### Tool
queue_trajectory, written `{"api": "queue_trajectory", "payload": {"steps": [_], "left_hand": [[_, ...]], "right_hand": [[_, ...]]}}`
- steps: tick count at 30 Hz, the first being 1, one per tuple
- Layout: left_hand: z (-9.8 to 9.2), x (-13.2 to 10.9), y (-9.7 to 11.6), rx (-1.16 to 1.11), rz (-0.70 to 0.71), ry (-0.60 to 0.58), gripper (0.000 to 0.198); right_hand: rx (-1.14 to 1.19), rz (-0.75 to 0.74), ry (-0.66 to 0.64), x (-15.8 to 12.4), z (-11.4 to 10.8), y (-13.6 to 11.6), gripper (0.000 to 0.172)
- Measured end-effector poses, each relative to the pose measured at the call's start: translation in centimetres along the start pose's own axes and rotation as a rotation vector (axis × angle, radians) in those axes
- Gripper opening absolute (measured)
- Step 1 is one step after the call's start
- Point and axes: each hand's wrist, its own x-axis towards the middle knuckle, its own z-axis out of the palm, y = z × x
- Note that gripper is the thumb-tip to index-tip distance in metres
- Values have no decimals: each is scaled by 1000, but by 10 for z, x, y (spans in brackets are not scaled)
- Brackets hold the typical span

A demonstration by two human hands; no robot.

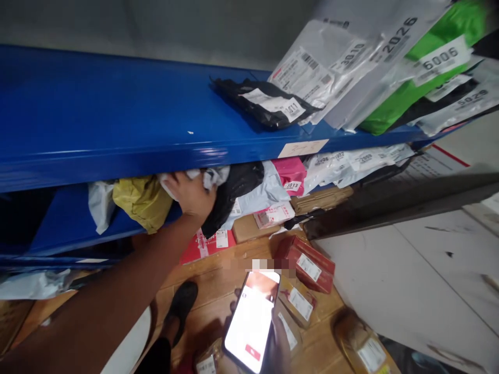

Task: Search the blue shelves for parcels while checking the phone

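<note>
My left hand (pixel 189 193) reaches under the top blue shelf (pixel 97 114) into the lower shelf. Its fingers are closed on a white plastic parcel (pixel 208 176), between a yellow bag (pixel 142 200) and a black bag (pixel 232 189). My right hand (pixel 278 337) is low in the view, gripping a phone (pixel 252 319) with a bright lit screen tilted toward me. Only a few fingers show around the phone's edge.
Labelled mailers lie on the top shelf: a black one (pixel 267 104), grey ones (pixel 339 62), a green one (pixel 429 67). Pink (pixel 290 174) and grey parcels fill the lower shelf. Red and brown boxes (pixel 310 265) sit on the wooden floor. My black shoe (pixel 181 306) stands below.
</note>
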Motion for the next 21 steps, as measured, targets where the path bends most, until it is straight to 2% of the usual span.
{"api": "queue_trajectory", "payload": {"steps": [2, 4, 6, 8, 9, 11, 12, 14, 16, 17, 19, 21], "left_hand": [[-3, 1, -11, -36, -16, 74, 40], [-8, -4, -11, -21, 145, 70, 52], [-9, -10, 1, 4, 325, 22, 78], [-3, -10, 18, 14, 391, -30, 91], [2, -7, 24, 21, 378, -56, 83], [12, 1, 23, 44, 303, -84, 52], [15, 5, 16, 57, 279, -68, 40], [17, 9, -2, 67, 322, -1, 24], [13, 6, -15, 33, 505, 104, 15], [10, 4, -14, -3, 675, 145, 15], [6, 0, 6, -69, 1071, 136, 20], [6, 2, 43, -57, 1372, -10, 26]], "right_hand": [[93, 63, 29, 11, 9, -3, 59], [194, 95, 92, 16, 16, -5, 58], [265, 98, 133, 17, 20, -6, 57], [288, 98, 130, 17, 21, -5, 57], [293, 111, 120, 17, 21, -4, 58], [299, 125, 110, 17, 21, -3, 63], [300, 120, 113, 17, 21, -4, 66], [289, 116, 146, 17, 22, -8, 76], [277, 113, 193, 17, 25, -16, 86], [277, 110, 208, 18, 26, -20, 90], [292, 81, 203, 20, 28, -27, 94], [316, 48, 182, 22, 30, -32, 95]]}}
